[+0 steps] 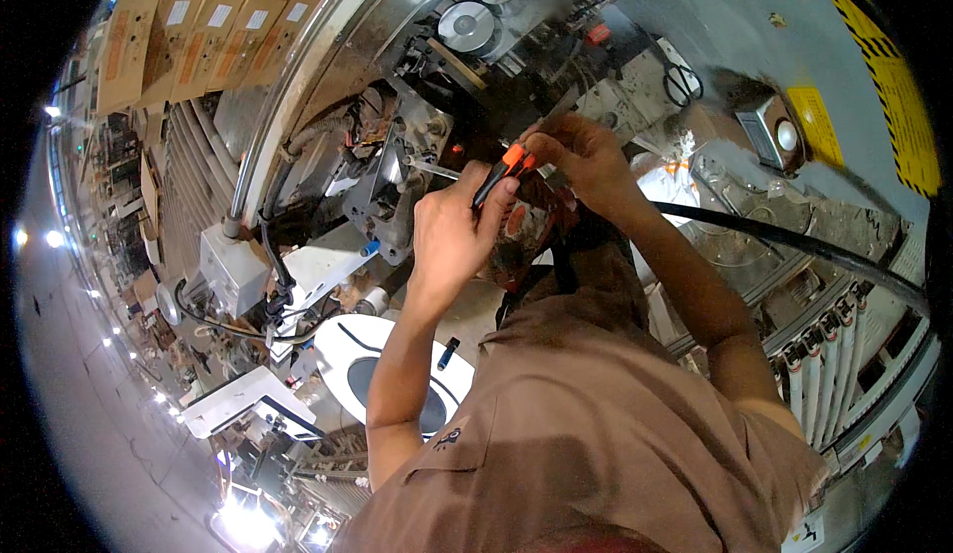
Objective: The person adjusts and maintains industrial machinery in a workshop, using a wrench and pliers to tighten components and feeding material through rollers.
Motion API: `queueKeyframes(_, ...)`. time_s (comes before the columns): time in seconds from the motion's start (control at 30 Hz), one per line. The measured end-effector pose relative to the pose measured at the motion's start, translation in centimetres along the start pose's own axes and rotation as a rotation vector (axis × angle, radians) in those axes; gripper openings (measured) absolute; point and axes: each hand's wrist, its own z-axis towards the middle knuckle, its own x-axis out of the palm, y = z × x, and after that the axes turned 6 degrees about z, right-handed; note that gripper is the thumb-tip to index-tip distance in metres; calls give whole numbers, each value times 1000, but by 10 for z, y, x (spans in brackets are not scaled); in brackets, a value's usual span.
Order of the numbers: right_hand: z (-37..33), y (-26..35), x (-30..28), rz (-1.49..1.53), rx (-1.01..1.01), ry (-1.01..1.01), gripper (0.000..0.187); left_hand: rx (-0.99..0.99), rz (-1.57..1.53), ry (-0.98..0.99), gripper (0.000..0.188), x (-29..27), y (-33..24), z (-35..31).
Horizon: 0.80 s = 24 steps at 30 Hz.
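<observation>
My left hand (452,230) is closed around the black grip of a black-and-orange handled tool (501,174), held in front of a grey metal machine assembly (392,191). A thin metal shaft (429,167) runs left from the hands toward that assembly. My right hand (584,161) is curled just right of the left, its fingertips pinching the tool's orange end. What lies under the right palm is hidden. My brown shirt (596,424) fills the lower frame.
A thick black hose (794,243) runs right from under my right wrist. Scissors (683,82) lie on the machine top, round metal discs (467,25) sit further back. Cardboard boxes (189,27) are stacked upper left. A white round housing (349,349) sits lower left, white tubes (824,364) at right.
</observation>
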Motion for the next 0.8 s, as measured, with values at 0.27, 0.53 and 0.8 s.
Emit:
queueKeyframes(0.27, 33, -4, -15, -92, -27, -12, 36, -75, -71, -56, 26, 5, -2, 28)
queueKeyframes(0.53, 70, -17, -12, 372, 73, -48, 41, -145, -925, -87, 48, -8, 13, 34)
queueKeyframes(0.8, 87, -10, -2, 432, 311, -90, 41, -297, -725, -249, 35, -9, 11, 80)
